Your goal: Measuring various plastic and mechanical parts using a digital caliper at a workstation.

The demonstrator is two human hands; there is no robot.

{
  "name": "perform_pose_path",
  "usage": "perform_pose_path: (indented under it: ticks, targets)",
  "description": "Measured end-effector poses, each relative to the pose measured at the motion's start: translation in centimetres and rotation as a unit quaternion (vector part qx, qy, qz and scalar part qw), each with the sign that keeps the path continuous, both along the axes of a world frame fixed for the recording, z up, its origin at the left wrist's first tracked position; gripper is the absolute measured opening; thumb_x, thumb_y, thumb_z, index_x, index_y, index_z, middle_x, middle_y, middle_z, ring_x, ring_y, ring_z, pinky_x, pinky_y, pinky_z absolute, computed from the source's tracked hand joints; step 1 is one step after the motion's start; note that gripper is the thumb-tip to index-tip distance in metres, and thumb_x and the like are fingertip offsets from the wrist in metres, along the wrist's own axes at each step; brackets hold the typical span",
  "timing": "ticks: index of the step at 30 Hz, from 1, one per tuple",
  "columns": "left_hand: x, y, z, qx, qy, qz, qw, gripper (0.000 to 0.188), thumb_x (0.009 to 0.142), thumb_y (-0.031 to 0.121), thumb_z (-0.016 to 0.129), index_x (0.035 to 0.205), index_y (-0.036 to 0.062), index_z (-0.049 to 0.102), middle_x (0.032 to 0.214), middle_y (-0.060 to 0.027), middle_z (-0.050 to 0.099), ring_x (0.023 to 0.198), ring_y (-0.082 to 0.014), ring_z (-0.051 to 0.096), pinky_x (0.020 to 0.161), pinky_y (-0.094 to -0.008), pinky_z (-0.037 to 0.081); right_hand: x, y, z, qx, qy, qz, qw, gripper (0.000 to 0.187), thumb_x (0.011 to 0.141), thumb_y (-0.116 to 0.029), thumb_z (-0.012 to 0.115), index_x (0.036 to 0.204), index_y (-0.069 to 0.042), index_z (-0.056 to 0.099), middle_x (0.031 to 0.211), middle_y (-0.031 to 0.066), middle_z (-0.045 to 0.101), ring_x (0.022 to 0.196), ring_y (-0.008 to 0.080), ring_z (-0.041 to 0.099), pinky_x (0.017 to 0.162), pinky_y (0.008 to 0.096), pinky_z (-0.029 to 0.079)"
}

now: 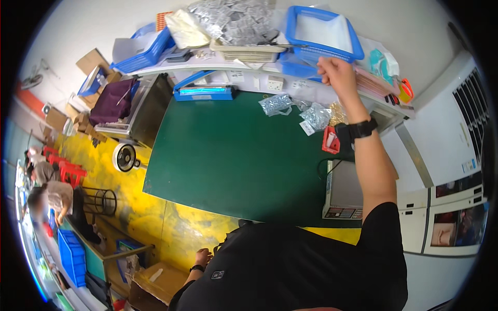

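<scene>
R hand (336, 75) up at shelf (207, 64), fingers curled by blue basket (322, 48); can't tell if gripping. L hand (203, 257) low nr carton (165, 288), fingers bent, grip unclear.

This is a workshop: workbench (233, 160), bagged parts (315, 117) (stools (72, 172), apparently, beyond).

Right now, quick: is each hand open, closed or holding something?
Left hand: fingers partly curled, nothing visibly held.
Right hand: fingers curled, by a blue basket; whether its grip holds anything cannot be told.
</scene>
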State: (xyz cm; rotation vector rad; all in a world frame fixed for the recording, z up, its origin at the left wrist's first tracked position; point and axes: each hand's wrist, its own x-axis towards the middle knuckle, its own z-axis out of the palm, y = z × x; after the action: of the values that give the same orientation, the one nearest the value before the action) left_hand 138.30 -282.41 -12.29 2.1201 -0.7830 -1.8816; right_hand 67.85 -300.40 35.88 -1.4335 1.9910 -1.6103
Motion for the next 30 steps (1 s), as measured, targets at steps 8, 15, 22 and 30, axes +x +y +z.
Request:
perform_pose_path:
  ticks: [8,15,22,30]
  targets:
    - [-1.2,2.8,0.6,-0.056,0.002,0.061,0.997,0.035,0.092,0.014,0.052,0.124,0.0006,0.056,0.097,-0.0183,0.067,0.073,-0.0271,0.068,0.053,-0.0325,0.049,0.1,-5.2,2.7,0.075,-0.217,0.030,0.973,0.042,0.097,-0.042,0.057,0.100,-0.001,0.069,0.074,0.0020,0.064,0.055,0.0074,0.050,0.049,0.0210,0.038]
    - [0.3,4.7,-0.1,0.038,-0.037,0.006,0.999,0.033,0.093,0.015,0.052,0.123,0.0017,0.056,0.097,-0.0155,0.066,0.074,-0.0261,0.069,0.055,-0.0319,0.048,1.4,-7.3,2.8,0.087,-0.285,0.028,0.954,0.035,0.097,-0.034,0.056,0.100,0.000,0.068,0.076,0.0025,0.064,0.056,0.0076,0.050,0.050,0.0219,0.040]
    - [1.3,1.5,-1.1,0.043,-0.005,0.100,0.994,0.032,0.093,0.014,0.052,0.123,0.0041,0.056,0.096,-0.0135,0.066,0.074,-0.0252,0.068,0.056,-0.0309,0.049,3.8,-7.1,4.3,0.027,-0.280,-0.009,0.959,0.029,0.096,-0.026,0.058,0.096,0.002,0.067,0.077,0.0033,0.064,0.056,0.0088,0.050,0.050,0.0230,0.040]
    - [-3.4,-7.7,0.6,-0.138,0.083,0.067,0.985,0.028,0.092,0.014,0.054,0.114,-0.0021,0.062,0.092,-0.0114,0.068,0.074,-0.0210,0.067,0.063,-0.0289,0.051,10.3,1.5,4.4,-0.085,-0.245,0.141,0.955,0.028,0.099,-0.024,0.057,0.091,0.002,0.064,0.071,0.0041,0.062,0.053,0.0101,0.049,0.049,0.0245,0.038]
